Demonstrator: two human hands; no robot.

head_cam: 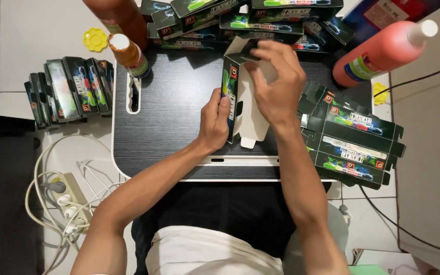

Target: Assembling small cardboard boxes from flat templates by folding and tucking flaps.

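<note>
Black carton (232, 97) mid-desk; flat cartons (355, 147) stacked right.

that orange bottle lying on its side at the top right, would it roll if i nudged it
Probably yes: the orange bottle looks round and lies on its side, part on the desk edge, part over the flat cartons. Its smooth plastic may be slippery. It looks full, so likely heavy for its size.

head view, straight down, close over lap desk (179, 102)
</note>
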